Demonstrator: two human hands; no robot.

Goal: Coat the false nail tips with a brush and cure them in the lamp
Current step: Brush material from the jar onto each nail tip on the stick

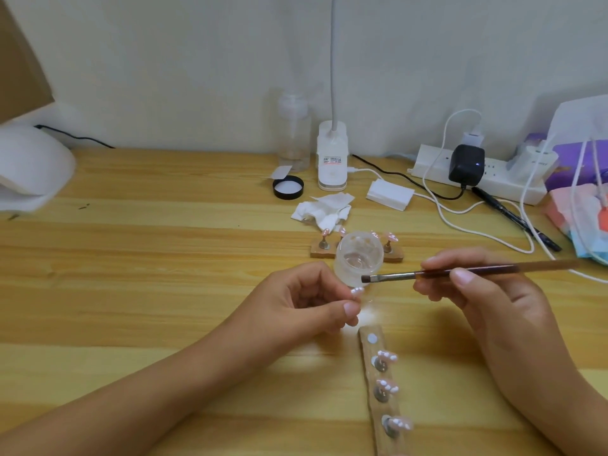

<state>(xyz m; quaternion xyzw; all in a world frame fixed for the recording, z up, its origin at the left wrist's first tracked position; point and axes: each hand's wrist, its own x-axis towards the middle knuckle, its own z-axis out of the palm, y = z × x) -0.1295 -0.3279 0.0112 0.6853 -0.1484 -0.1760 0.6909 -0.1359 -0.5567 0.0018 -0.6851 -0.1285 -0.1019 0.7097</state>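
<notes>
My left hand pinches a small pinkish false nail tip between thumb and fingers, just in front of an open clear jar. My right hand grips a flat brown brush, its bristles pointing left and nearly touching the held tip. A wooden strip in front of my hands carries several nail tips on metal stands; one white pad at its top is bare. A second wooden holder with pink tips sits behind the jar. The white curing lamp stands at the far left.
At the back stand a clear pump bottle, a black jar lid, a white desk-lamp base, crumpled wipes, a stack of pads, a power strip with cables, a black pen and a bag.
</notes>
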